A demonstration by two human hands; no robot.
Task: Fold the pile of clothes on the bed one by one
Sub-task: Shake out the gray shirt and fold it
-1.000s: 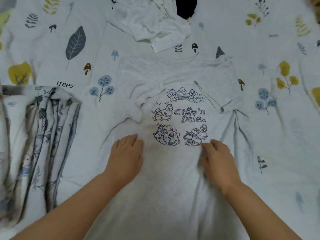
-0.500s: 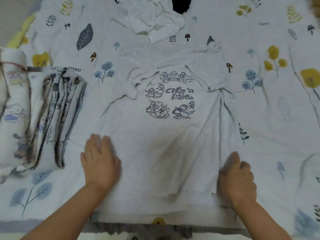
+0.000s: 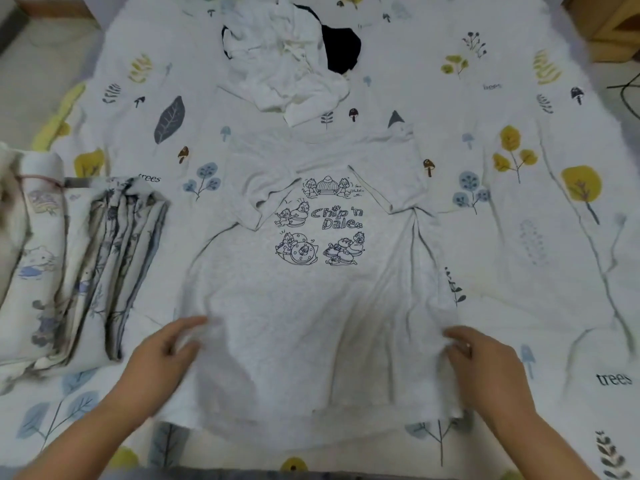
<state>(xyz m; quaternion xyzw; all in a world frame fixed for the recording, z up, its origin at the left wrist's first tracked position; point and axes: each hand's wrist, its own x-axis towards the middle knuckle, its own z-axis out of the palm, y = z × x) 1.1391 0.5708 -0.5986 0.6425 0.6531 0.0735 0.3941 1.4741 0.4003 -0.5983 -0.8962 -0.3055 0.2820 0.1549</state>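
I see the bed [image 3: 519, 271] filling the frame under a leaf-print sheet. The grey Chip 'n Dale T-shirt [image 3: 311, 323] lies flat at centre, printed side up, its long axis running from collar at upper centre to hem at bottom centre. Both sleeves are turned inward, and creases fan down the body. My left hand [image 3: 162, 355] sits at its lower left edge, my right hand [image 3: 485, 362] at its lower right, equally near. Both sets of fingers look curled into the cloth, though blurred. Folded clothes [image 3: 86, 271] sit at left; the unfolded pile [image 3: 291, 64] at top.

Black garment [image 3: 341, 46] half hidden under crumpled white clothes [image 3: 287, 74].
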